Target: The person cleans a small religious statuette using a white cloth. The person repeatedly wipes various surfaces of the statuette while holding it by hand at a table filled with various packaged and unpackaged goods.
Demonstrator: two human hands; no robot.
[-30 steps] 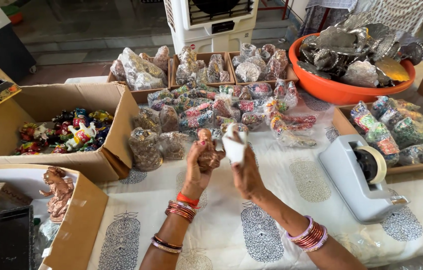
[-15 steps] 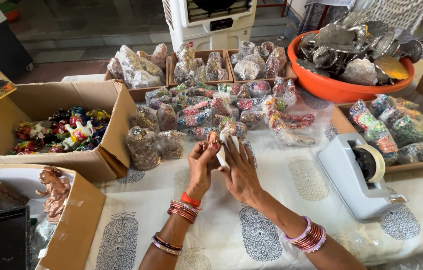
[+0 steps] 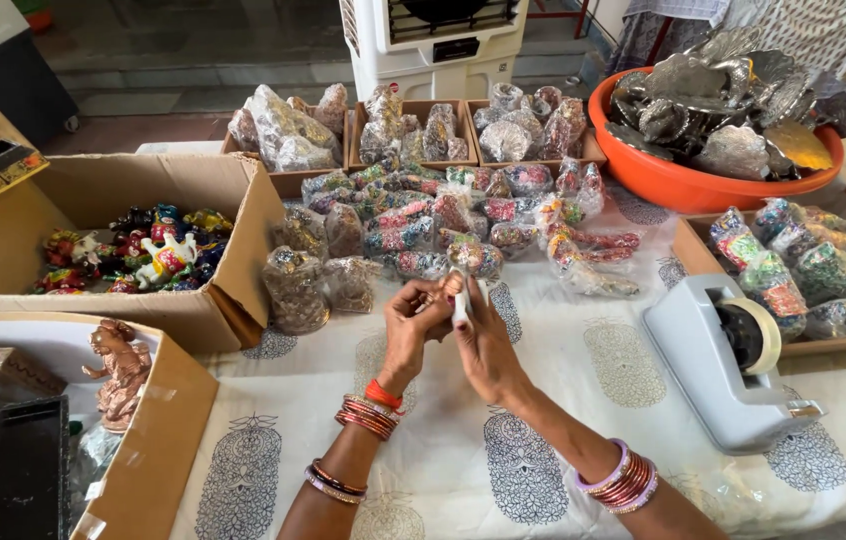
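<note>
Both my hands meet above the middle of the white printed tablecloth point(image 3: 563, 400). My left hand point(image 3: 411, 328) and my right hand point(image 3: 488, 345) together pinch a small wrapped item point(image 3: 460, 296), white with a brownish part, held upright between the fingertips. It is mostly hidden by my fingers. Red and gold bangles circle both wrists. Just beyond my hands lies a heap of small colourful figurines in clear plastic wrap point(image 3: 443, 215).
A grey tape dispenser point(image 3: 728, 365) stands at the right. An orange tub of silver metal pieces point(image 3: 723, 125) sits back right. Cardboard boxes hold painted figurines point(image 3: 133, 255) at left and a brown statuette point(image 3: 123, 370) at lower left. Trays of wrapped goods line the back.
My hands have closed together around the small item and lowered slightly; a second ago the left held a brown figurine and the right a white piece apart.
</note>
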